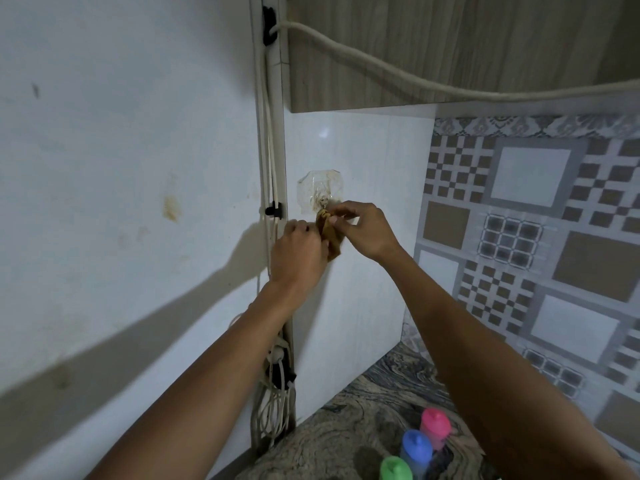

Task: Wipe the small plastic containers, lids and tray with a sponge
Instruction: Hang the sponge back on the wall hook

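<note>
A brown sponge-like cloth hangs by its top at a clear adhesive wall hook on the white tile. My left hand grips its lower left part. My right hand pinches its upper edge just below the hook. Three small plastic containers stand on the counter at the bottom: a pink-lidded one, a blue-lidded one and a green-lidded one. My right forearm covers part of them. No tray is in view.
A patterned stone counter runs along the bottom. White cables and a plug strip hang down the wall corner at the left. A wooden cabinet sits overhead with a thick cord across it. Patterned tiles cover the right wall.
</note>
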